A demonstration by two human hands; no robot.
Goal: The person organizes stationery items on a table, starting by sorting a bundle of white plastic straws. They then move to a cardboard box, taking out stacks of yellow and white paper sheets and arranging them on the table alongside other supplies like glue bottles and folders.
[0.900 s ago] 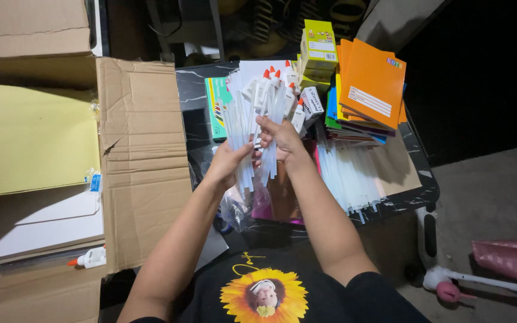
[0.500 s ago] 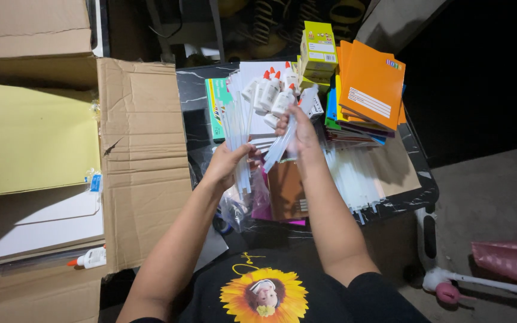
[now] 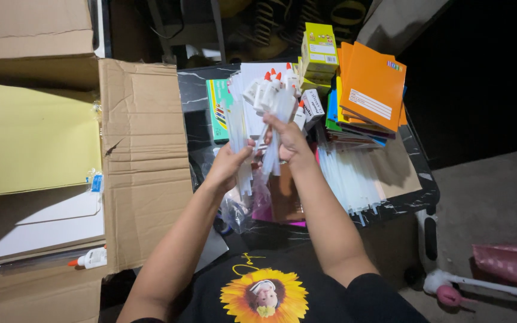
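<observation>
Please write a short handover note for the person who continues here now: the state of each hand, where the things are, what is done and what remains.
Left hand: gripping a bundle of clear plastic sleeves, held upright.
Right hand: holding a few sleeves beside that bundle.
Nearby: white glue bottles with red caps just behind the hands; more sleeves lying flat at right; orange notebooks stacked behind; open cardboard box at left.
Done: part of the sleeves is in hand.
Left: the flat pile is untouched.

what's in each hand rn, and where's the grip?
Left hand grips a bundle of thin clear sleeves near its lower end. Right hand grips another such bundle around its middle, above the table.
</observation>
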